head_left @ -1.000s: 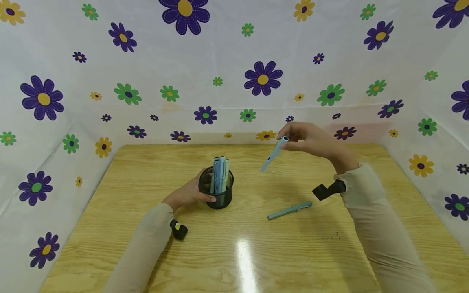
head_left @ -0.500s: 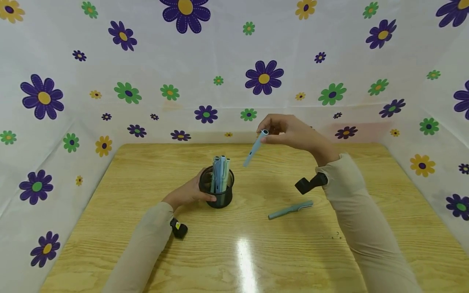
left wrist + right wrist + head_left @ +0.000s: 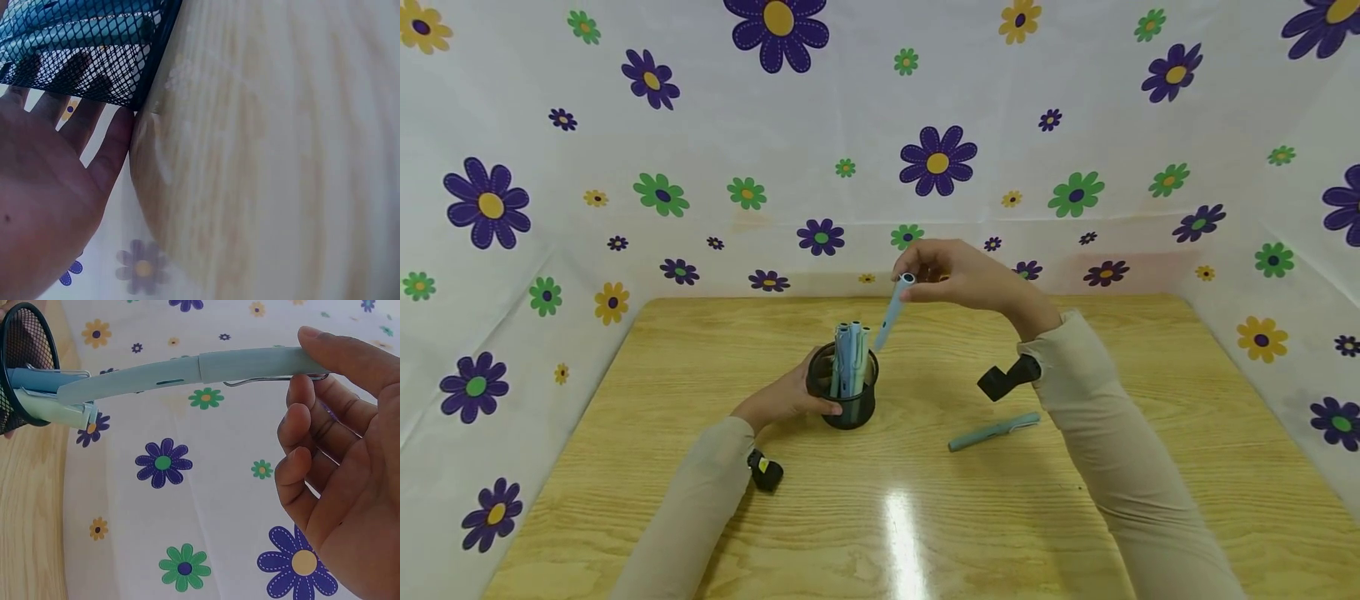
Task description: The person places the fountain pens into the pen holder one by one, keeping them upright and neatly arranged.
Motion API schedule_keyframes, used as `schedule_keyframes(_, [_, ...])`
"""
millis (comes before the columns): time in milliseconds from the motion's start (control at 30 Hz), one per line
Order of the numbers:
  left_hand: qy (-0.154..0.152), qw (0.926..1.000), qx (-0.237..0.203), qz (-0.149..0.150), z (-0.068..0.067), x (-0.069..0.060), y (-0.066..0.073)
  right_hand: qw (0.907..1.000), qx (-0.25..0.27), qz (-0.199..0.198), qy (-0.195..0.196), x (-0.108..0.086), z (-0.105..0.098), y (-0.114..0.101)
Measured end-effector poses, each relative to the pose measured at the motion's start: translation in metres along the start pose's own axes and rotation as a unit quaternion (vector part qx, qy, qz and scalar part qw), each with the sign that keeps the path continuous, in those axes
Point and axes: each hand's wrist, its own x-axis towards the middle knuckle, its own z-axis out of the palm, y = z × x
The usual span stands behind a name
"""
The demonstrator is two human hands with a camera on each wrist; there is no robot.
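Observation:
My right hand point(image 3: 958, 275) pinches a light blue pen point(image 3: 892, 312) near its capped end, with thumb and fingertips. The pen tilts down and to the left, its lower end just above and right of the pen cup's rim. In the right wrist view the pen point(image 3: 200, 367) shows a metal clip and a small dark slot. My left hand point(image 3: 787, 393) grips the black mesh pen cup point(image 3: 848, 414), thumb at the front, the other fingers around its far side. Several blue and pale green pens point(image 3: 850, 358) stand upright in the cup.
On the wooden table point(image 3: 760, 525), right of the cup, lies a grey-green pen point(image 3: 994, 432). A white cloth with printed flowers point(image 3: 820, 108) hangs behind the table and at both sides.
My right hand has carried the light blue pen leftward, from over the table's right half to beside the cup's rim. The left hand and cup have stayed put.

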Motion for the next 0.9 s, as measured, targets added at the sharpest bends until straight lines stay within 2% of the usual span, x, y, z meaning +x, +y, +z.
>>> schedule_keyframes(200, [0.001,1.0000,-0.004,-0.007,0.000,-0.001,0.000,0.9997,-0.006,-0.017,-0.013,0.006,0.007,-0.001])
schedule_keyframes(367, [-0.003,1.0000,-0.007,0.002,0.000,0.001,-0.001,0.9993,-0.010,-0.026,-0.024,0.010,0.011,0.000])
schedule_keyframes(500, [-0.006,0.9999,-0.010,0.010,0.000,0.002,-0.003,0.9992,-0.013,-0.024,-0.028,0.011,0.012,0.000])
schedule_keyframes(900, [-0.009,0.9996,-0.024,0.006,0.001,0.002,0.000,0.9985,-0.002,-0.009,-0.054,0.013,0.021,0.005])
